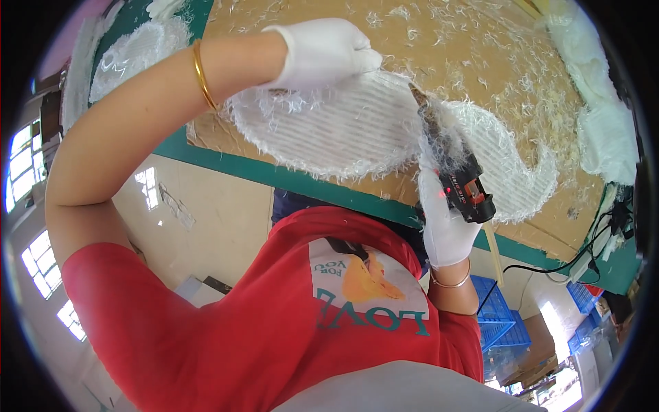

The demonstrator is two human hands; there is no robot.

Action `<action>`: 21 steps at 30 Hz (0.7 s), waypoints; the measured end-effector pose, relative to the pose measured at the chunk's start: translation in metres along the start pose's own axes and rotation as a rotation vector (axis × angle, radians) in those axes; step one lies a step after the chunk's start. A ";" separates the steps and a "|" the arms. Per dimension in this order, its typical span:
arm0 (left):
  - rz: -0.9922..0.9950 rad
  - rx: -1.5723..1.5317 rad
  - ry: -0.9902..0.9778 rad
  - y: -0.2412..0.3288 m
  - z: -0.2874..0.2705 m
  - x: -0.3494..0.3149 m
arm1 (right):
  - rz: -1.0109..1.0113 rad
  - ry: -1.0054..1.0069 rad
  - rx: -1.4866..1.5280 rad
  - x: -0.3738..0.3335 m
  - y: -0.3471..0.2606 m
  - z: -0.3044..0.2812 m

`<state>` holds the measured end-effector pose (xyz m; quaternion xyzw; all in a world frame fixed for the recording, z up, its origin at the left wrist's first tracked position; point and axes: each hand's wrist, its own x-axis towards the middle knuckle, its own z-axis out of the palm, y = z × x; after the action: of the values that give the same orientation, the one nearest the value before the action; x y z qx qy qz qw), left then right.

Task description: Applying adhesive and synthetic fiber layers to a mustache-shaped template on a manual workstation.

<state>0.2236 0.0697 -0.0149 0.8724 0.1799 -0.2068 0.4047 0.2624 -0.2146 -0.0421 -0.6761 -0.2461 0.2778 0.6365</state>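
My gloved left hand [326, 56] pinches the upper edge of a white fluffy fabric piece [336, 130], whose striped backing faces up and whose rim is shaggy. In my gloved right hand [443, 233] are black cordless electric scissors [467, 185] with a small red light. Loose white fibres cling over their front part. The narrow tip lies against the fabric's right edge, close to my left fingers. To the right of the tool a curved, tail-shaped white fluffy section [508, 151] lies on the board; whether it joins the larger piece is hidden behind the tool.
Brown cardboard [473, 41] strewn with white fibre scraps covers the green table [226, 163]. More white fluffy pieces [141, 55] lie at the far left, and a white fluffy bundle [607, 130] at the right edge. Black cables [583, 264] and blue crates [501, 316] are at the lower right.
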 end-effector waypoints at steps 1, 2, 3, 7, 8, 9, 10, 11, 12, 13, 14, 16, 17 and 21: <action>0.002 0.002 0.001 -0.001 0.005 -0.001 | -0.036 -0.019 -0.021 -0.001 0.000 -0.001; 0.163 0.310 0.129 -0.002 0.011 -0.004 | -0.038 -0.017 -0.022 0.000 -0.003 0.002; 0.323 0.616 0.258 -0.004 0.014 -0.005 | -0.027 0.014 0.064 0.002 -0.009 0.009; 0.586 0.944 0.336 -0.009 0.014 -0.002 | 0.011 0.046 0.189 0.005 -0.010 0.021; 0.670 0.957 0.421 -0.014 0.020 -0.002 | 0.071 0.068 0.199 0.007 -0.010 0.024; 0.754 0.969 0.507 -0.017 0.025 -0.002 | 0.128 0.139 0.103 0.010 -0.013 0.027; 0.753 0.965 0.509 -0.019 0.029 -0.002 | 0.220 0.121 0.064 0.004 -0.013 0.021; 0.763 1.035 0.582 -0.021 0.032 -0.002 | 0.240 0.139 0.079 0.004 -0.012 0.022; 0.771 1.104 0.655 -0.023 0.034 -0.002 | 0.261 0.157 0.092 0.004 -0.011 0.023; 0.773 1.091 0.658 -0.023 0.036 -0.003 | 0.266 0.159 0.080 0.005 -0.010 0.021; 0.777 1.123 0.660 -0.023 0.038 -0.004 | 0.305 0.172 0.140 0.006 -0.009 0.020; 0.777 1.146 0.669 -0.023 0.038 -0.005 | 0.346 0.183 0.189 0.010 -0.009 0.019; 0.769 1.128 0.630 -0.021 0.035 -0.005 | 0.326 0.192 0.187 0.011 -0.009 0.020; 0.615 0.795 0.591 -0.031 0.035 0.004 | 0.259 0.281 0.266 0.017 -0.010 0.027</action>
<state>0.2044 0.0621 -0.0575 0.9901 -0.0680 0.1208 0.0202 0.2569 -0.1827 -0.0338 -0.6445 -0.0273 0.2903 0.7069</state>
